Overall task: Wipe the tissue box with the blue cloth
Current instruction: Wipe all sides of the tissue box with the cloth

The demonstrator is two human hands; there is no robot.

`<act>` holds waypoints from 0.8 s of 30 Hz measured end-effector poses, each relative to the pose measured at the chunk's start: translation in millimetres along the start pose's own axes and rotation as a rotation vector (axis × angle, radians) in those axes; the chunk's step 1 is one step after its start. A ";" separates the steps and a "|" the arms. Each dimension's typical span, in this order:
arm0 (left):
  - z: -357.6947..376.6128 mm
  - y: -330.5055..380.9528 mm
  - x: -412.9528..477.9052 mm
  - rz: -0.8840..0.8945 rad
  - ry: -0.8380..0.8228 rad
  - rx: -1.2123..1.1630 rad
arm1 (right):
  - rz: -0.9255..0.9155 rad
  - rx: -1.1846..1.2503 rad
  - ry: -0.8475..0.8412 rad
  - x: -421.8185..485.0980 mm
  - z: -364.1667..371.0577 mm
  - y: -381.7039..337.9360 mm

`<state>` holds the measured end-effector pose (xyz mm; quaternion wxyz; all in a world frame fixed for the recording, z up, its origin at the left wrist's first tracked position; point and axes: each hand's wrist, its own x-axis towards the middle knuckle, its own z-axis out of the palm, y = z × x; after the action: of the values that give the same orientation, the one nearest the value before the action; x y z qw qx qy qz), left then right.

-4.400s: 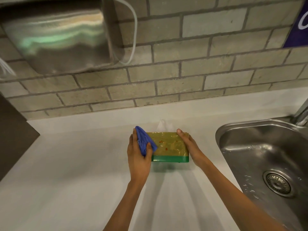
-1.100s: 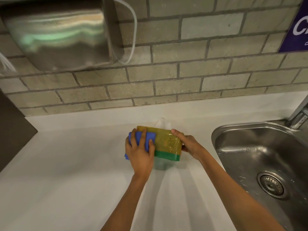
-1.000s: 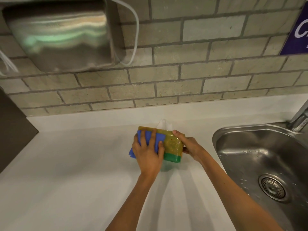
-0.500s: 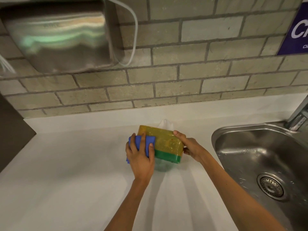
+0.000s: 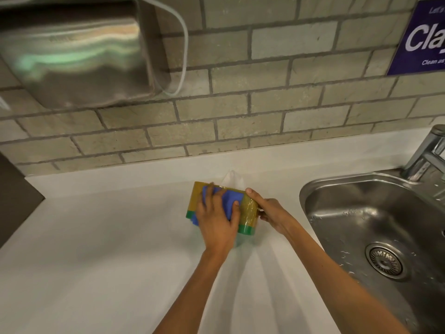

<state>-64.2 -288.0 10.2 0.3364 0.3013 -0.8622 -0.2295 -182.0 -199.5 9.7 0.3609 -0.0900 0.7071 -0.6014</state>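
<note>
The tissue box (image 5: 249,210) is yellow with a green base band and stands on the white counter (image 5: 108,249), a white tissue (image 5: 232,178) poking out behind its top. My left hand (image 5: 218,221) lies flat over the box's near face and presses the blue cloth (image 5: 231,200) against it, fingers spread. The cloth's lower corner shows at the box's left base. My right hand (image 5: 271,213) grips the box's right end, thumb on the top edge.
A steel sink (image 5: 375,225) with a drain lies to the right, its tap (image 5: 428,153) at the far right. A metal dispenser (image 5: 72,51) with a white cable hangs on the tiled wall above left. A purple sign (image 5: 423,37) is at the upper right.
My left hand and the blue cloth have slid rightward from the box's left end to the middle of its near face. My right hand still holds the right end.
</note>
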 end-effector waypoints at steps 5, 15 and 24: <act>5.4 2.3 -35.6 0.400 0.025 0.131 | 0.009 -0.007 0.017 -0.1 -0.6 -1.3; -0.8 -1.1 -0.7 0.028 0.050 0.035 | 0.017 -0.035 0.049 1.0 5.8 -2.9; -7.7 -34.7 0.5 0.052 0.064 -0.029 | -0.005 -0.033 0.064 -0.3 7.7 -5.1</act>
<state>-46.3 -314.6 -5.2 0.3739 0.2811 -0.8552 -0.2232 -178.6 -206.6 14.3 0.3352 -0.0786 0.7277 -0.5932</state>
